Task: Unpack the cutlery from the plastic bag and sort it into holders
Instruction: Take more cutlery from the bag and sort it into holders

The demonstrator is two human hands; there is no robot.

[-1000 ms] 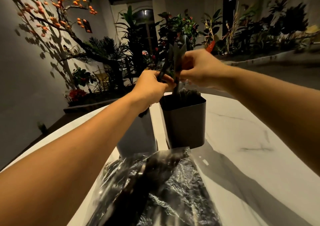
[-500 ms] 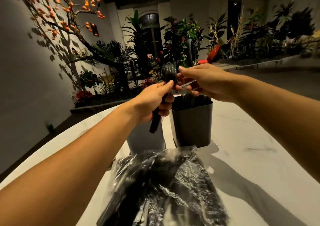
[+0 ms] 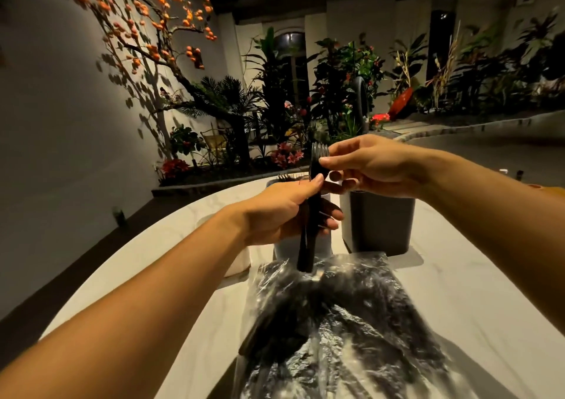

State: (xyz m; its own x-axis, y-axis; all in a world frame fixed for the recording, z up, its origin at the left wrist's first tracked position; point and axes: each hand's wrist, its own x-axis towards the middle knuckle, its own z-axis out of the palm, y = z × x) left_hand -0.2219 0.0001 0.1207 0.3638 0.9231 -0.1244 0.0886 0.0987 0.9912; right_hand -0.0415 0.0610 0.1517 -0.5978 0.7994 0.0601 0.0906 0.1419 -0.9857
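Black cutlery bundle gripped upright in left hand, above plastic bag. Top piece pinched by right hand; best peeled singly, dropped into dark holder behind bag.

Black plastic cutlery stands upright in a bunch above the table, heads up. A clear crinkled bag lies near, with more dark cutlery inside. Beyond it stand two holders: a dark square one on the right, a paler one left, cutlery tips showing at its rim
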